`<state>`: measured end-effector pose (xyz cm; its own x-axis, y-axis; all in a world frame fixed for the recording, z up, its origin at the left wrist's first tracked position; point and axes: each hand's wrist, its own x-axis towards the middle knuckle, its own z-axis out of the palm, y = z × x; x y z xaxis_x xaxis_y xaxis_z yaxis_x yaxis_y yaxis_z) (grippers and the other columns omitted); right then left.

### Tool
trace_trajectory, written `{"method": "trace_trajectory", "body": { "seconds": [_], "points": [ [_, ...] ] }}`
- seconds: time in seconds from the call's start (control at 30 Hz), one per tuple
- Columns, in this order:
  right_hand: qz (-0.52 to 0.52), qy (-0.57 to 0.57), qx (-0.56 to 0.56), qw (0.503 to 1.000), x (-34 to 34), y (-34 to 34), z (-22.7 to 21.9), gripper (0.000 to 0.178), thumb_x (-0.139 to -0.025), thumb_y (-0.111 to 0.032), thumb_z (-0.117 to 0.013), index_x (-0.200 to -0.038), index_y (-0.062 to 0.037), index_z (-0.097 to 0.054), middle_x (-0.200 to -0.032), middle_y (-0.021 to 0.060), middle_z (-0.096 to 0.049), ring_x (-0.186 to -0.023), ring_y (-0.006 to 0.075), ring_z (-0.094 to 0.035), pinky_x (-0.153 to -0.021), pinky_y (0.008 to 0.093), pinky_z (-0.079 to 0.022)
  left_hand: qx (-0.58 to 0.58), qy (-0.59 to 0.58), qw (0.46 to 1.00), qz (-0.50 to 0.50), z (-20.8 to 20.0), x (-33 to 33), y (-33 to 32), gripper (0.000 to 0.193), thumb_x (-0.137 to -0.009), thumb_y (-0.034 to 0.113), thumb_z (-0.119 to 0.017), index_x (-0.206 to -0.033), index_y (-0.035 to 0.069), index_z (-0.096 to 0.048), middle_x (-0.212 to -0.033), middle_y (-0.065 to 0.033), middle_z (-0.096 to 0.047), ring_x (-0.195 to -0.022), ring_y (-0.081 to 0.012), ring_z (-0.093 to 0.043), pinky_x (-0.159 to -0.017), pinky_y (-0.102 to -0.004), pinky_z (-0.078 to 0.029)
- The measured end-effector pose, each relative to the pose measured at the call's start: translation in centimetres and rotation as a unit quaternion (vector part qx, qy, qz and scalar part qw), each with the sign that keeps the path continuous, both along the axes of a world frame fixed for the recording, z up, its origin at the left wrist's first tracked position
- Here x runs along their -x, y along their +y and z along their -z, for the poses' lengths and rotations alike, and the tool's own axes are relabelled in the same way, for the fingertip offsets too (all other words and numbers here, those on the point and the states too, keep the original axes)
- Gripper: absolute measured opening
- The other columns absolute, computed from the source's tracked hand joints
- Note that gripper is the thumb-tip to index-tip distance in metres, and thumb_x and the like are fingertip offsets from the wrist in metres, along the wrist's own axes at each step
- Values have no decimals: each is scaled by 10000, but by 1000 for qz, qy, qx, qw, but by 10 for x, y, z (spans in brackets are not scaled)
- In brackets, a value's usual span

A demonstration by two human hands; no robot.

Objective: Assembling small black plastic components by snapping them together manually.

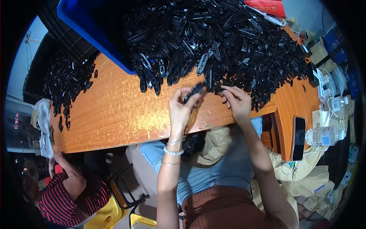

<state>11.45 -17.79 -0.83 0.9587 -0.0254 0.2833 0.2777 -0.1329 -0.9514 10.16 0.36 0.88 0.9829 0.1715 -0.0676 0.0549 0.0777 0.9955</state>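
My left hand point(181, 104) is closed around a long black plastic piece point(195, 91), held tilted over the table's near side between thumb and fingers. My right hand point(237, 101) has its fingertips pinched together at the near edge of a heap of small black parts point(263, 72); whatever is between them is too small to make out. Just beyond my left hand begins a broad heap of long black plastic pieces point(183, 38), some with shiny silver-grey faces. The two heaps run into each other.
All this lies on a worn wooden table point(126, 110). A blue bin point(87, 30) stands at the back left, beside another black heap point(68, 76). A phone point(299, 138) and a water bottle point(324, 136) are at the right. A person in a striped shirt point(72, 198) sits at the left.
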Motion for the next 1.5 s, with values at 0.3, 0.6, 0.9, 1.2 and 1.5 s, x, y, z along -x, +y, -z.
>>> {"method": "trace_trajectory", "body": {
  "seconds": [0.3,0.6,0.9,1.2,1.5],
  "points": [
    [-106,179,-193,959,45,7,-30,129,-845,39,-559,-935,88,-637,-839,106,-616,-683,111,-572,-578,197,-450,7,-22,998,61,-3,60,-5,260,-779,-61,-666,-1027,-50,-588,-853,-67,-651,-708,-84,-612,-604,-182,-492],
    [-75,-23,22,997,57,12,-28,84,-774,4,-647,-853,20,-669,-813,64,-569,-758,104,-526,-599,224,-421,61,16,995,77,-21,74,-10,216,-779,-20,-686,-983,-47,-620,-779,-54,-647,-638,-96,-634,-550,-168,-501],
    [-190,184,-41,964,56,0,-16,250,-809,-75,-661,-1033,29,-628,-761,58,-643,-678,74,-582,-580,207,-444,54,-17,994,96,-15,72,-8,150,-813,-75,-600,-961,-62,-616,-815,-89,-659,-719,-112,-651,-610,-179,-517],
    [-308,152,54,937,61,-16,-9,171,-836,-41,-605,-978,50,-632,-760,82,-651,-630,76,-603,-565,210,-473,-159,-28,971,178,-12,33,7,181,-876,124,-599,-849,-43,-663,-721,-79,-660,-615,-113,-607,-566,-255,-473],
    [102,-185,398,893,-32,15,-8,103,-743,-47,-640,-839,-11,-630,-882,97,-561,-856,270,-513,-722,352,-401,-405,-34,913,-28,12,-63,-39,396,-706,338,-716,-728,-35,-585,-715,-235,-619,-699,-417,-601,-634,-442,-471]
  ]
}}
